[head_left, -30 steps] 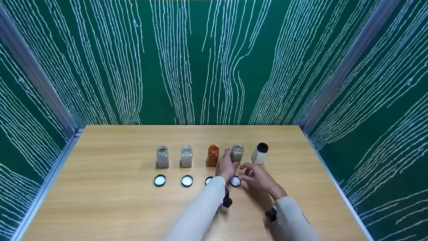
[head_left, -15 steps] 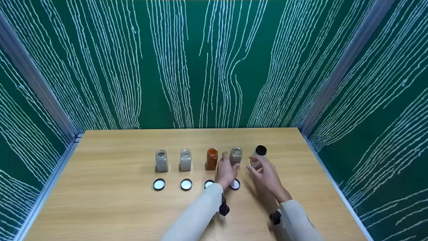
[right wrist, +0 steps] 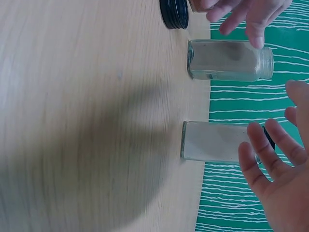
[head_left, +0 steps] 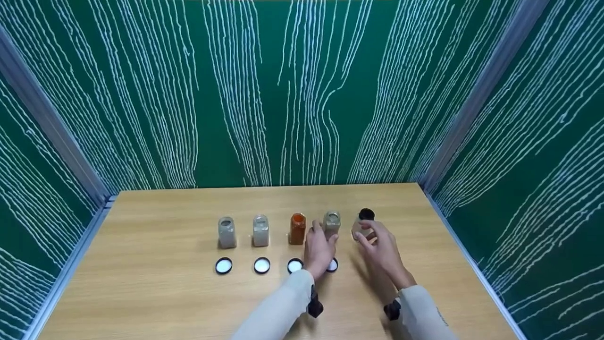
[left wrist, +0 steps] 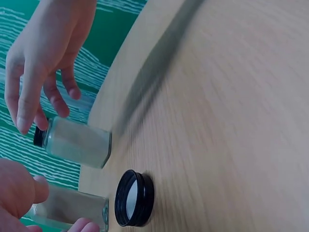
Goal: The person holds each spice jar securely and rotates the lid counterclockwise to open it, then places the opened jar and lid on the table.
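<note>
My right hand (head_left: 384,248) is at the rightmost jar (head_left: 358,227), which has a black lid (head_left: 366,214) on. Its fingers are spread and loosely bent beside the lid in the right wrist view, not closed round it. To the left, my left hand (head_left: 319,252) lies near a lidless glass jar (head_left: 331,221) with greyish contents. The thumb (right wrist: 257,39) overlaps that jar's upper part in the right wrist view; whether it touches the glass I cannot tell. An upturned black lid (left wrist: 145,200) lies in front of this jar, partly covered by my left hand in the head view.
Further left stand three more lidless jars: an orange-red one (head_left: 297,229) and two pale grey ones, one in the middle (head_left: 260,231) and one at the end (head_left: 227,233). In front of each lies an upturned lid (head_left: 262,265). Green walls (head_left: 302,94) enclose the wooden table (head_left: 155,264).
My right hand has moved right, from beside the left hand and the upturned lid to the capped jar. The left hand stays by the grey jar. The head view has tilted slightly upward.
</note>
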